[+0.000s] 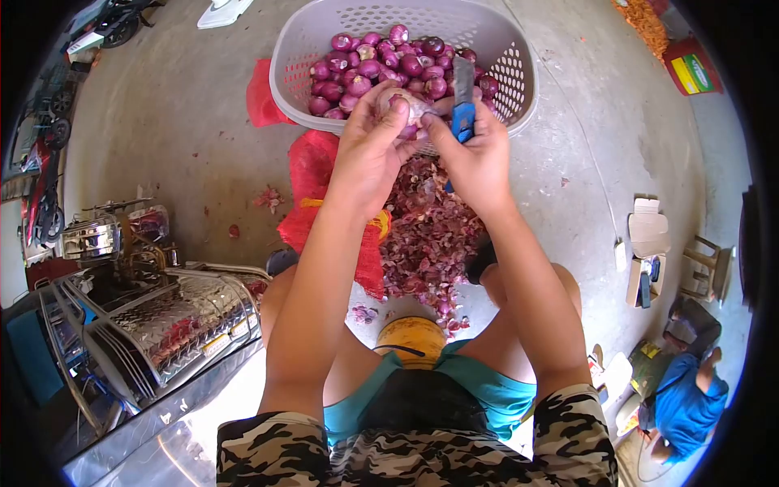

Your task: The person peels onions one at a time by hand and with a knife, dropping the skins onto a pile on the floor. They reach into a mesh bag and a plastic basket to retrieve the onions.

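Note:
Between both hands is an onion (412,107) with pale, partly loose skin, held over the near rim of a grey perforated basket (284,101). My left hand (372,134) has its fingers and thumb closed on the onion's left side. My right hand (475,150) grips a blue-handled knife (463,118), blade pointing up and away, while its thumb touches the onion's right side. Peeled purple onions (381,65) fill the basket's bottom. Below the hands, a heap of dry onion skins (430,235) lies on the floor.
Red mesh bag (369,264) lies left of the skins. Between my legs is a yellow container (411,337). Metal-framed vehicle (178,316) stands at left. Open cardboard box (647,268) and wooden stool (704,268) are at right. Another person in blue (686,402) is at lower right.

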Available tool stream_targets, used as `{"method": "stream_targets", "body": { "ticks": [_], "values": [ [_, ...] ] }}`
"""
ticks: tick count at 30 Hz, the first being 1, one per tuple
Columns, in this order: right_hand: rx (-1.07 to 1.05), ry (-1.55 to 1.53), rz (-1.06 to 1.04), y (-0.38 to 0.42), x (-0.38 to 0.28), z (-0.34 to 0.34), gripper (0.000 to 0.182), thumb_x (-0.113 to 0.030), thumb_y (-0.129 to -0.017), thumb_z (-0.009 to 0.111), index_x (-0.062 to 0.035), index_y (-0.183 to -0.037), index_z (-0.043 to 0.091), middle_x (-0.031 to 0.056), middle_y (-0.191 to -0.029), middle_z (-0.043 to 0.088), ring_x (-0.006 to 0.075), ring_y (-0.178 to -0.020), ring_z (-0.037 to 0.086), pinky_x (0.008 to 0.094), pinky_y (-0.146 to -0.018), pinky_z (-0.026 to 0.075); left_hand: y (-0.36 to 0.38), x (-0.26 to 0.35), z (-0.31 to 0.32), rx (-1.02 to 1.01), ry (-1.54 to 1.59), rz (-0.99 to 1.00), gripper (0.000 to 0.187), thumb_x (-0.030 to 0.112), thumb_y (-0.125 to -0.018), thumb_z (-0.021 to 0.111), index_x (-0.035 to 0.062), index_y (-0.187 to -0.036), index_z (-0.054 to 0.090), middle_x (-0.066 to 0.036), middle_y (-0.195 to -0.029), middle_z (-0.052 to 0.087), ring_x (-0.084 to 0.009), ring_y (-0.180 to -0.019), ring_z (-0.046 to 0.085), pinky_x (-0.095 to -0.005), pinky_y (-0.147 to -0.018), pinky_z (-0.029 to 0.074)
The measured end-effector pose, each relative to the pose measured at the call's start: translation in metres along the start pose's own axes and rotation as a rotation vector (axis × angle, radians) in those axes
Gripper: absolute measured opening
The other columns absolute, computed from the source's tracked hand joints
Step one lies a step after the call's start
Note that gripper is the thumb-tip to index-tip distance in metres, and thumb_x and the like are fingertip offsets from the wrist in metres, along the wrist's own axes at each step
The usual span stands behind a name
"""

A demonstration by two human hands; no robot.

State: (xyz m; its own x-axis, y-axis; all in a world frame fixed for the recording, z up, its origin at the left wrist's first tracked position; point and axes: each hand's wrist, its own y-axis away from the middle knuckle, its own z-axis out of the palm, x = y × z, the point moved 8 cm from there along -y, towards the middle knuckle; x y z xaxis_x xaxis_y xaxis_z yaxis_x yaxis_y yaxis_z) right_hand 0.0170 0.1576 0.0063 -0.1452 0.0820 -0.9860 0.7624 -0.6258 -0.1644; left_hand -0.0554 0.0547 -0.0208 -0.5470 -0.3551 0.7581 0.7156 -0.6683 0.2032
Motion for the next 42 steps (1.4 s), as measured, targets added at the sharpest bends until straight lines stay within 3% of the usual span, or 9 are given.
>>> {"method": "stream_targets", "body": {
  "ticks": [9, 14, 17, 24, 30, 33, 36, 40, 42],
  "values": [
    [-0.091, -0.011, 0.030, -0.011, 0.003, -0.015, 0.019, -0.006, -0.078, 0.063, 0.0016, -0.094, 0.056, -0.0006, -0.064, 0.053, 0.0061, -0.057, 0.048, 0.0231, -0.051, 0.041, -0.001, 0.006, -0.004, -0.033, 0.136, -0.077, 0.027, 0.015, -0.088, 0.053, 0.0049, -0.113, 0.053, -0.005, -0.109, 0.056, -0.0175, -0.097, 0.057, -0.0315, -0.085, 0.048],
    [-0.502, 0.725, 0.267, 0.002, 0.033, -0.020, 0.044, -0.031, -0.076, 0.062, 0.0004, -0.106, 0.056, 0.0232, -0.086, 0.063, 0.0357, -0.084, 0.063, 0.0431, -0.073, 0.047, 0.001, 0.003, -0.014, -0.017, -0.091, -0.147, 0.035, 0.017, -0.087, 0.050, 0.0071, -0.121, 0.049, -0.005, -0.110, 0.056, -0.0171, -0.092, 0.059, -0.0308, -0.077, 0.049],
    [-0.487, 0.812, 0.327, -0.001, 0.036, -0.030, 0.044, -0.032, -0.076, 0.063, 0.0008, -0.104, 0.056, 0.0227, -0.085, 0.062, 0.0355, -0.084, 0.062, 0.0415, -0.074, 0.046, 0.005, -0.001, -0.017, 0.119, -0.324, -0.186, 0.030, 0.019, -0.087, 0.050, 0.0105, -0.116, 0.051, -0.004, -0.105, 0.057, -0.0146, -0.085, 0.059, -0.0282, -0.070, 0.048],
    [-0.275, 0.246, 0.198, -0.008, 0.016, -0.022, 0.033, -0.025, -0.085, 0.063, 0.0020, -0.103, 0.057, 0.0047, -0.077, 0.061, 0.0104, -0.072, 0.051, 0.0286, -0.067, 0.045, 0.010, -0.017, -0.009, 0.019, -0.442, -0.341, 0.031, 0.032, -0.091, 0.050, 0.0138, -0.116, 0.051, 0.000, -0.092, 0.058, -0.0111, -0.076, 0.059, -0.0256, -0.057, 0.044],
    [-0.551, 0.228, 0.221, 0.001, 0.017, -0.006, 0.023, -0.018, -0.084, 0.063, 0.0003, -0.098, 0.061, 0.0009, -0.077, 0.061, 0.0081, -0.070, 0.050, 0.0269, -0.066, 0.045, 0.015, -0.029, -0.003, -0.107, -0.564, -0.354, 0.034, 0.032, -0.093, 0.045, 0.0128, -0.121, 0.050, 0.000, -0.097, 0.058, -0.0105, -0.080, 0.060, -0.0257, -0.056, 0.044],
    [-0.594, 0.212, 0.209, 0.003, 0.012, -0.001, 0.019, -0.016, -0.081, 0.063, 0.0006, -0.091, 0.062, 0.0040, -0.073, 0.061, 0.0095, -0.067, 0.052, 0.0284, -0.065, 0.045, 0.019, -0.029, -0.001, -0.074, -0.524, -0.414, 0.034, 0.031, -0.093, 0.044, 0.0128, -0.121, 0.050, -0.001, -0.101, 0.059, -0.0119, -0.082, 0.060, -0.0260, -0.057, 0.045],
    [-0.333, 0.443, 0.151, -0.011, 0.021, -0.023, 0.022, -0.018, -0.077, 0.064, 0.0010, -0.088, 0.060, 0.0111, -0.071, 0.062, 0.0185, -0.066, 0.059, 0.0337, -0.064, 0.046, 0.023, -0.028, 0.005, -0.089, -0.389, -0.462, 0.035, 0.031, -0.093, 0.044, 0.0116, -0.122, 0.049, -0.004, -0.105, 0.060, -0.0136, -0.082, 0.060, -0.0259, -0.059, 0.046],
    [-0.362, 0.768, 0.166, -0.013, 0.022, -0.036, 0.029, -0.023, -0.074, 0.063, 0.0007, -0.090, 0.058, 0.0190, -0.073, 0.062, 0.0367, -0.074, 0.062, 0.0424, -0.068, 0.047, 0.016, -0.021, 0.007, -0.184, -0.145, -0.355, 0.038, 0.031, -0.093, 0.043, 0.0079, -0.123, 0.047, -0.008, -0.108, 0.060, -0.0181, -0.087, 0.062, -0.0309, -0.067, 0.051],
    [-0.396, 0.743, 0.194, -0.008, 0.024, -0.034, 0.030, -0.022, -0.076, 0.061, 0.0008, -0.094, 0.057, 0.0174, -0.073, 0.063, 0.0329, -0.073, 0.064, 0.0407, -0.067, 0.047, 0.009, -0.015, 0.005, -0.135, 0.001, -0.288, 0.037, 0.030, -0.094, 0.042, 0.0059, -0.120, 0.047, -0.009, -0.108, 0.060, -0.0217, -0.092, 0.061, -0.0359, -0.076, 0.053]
  ]
}}
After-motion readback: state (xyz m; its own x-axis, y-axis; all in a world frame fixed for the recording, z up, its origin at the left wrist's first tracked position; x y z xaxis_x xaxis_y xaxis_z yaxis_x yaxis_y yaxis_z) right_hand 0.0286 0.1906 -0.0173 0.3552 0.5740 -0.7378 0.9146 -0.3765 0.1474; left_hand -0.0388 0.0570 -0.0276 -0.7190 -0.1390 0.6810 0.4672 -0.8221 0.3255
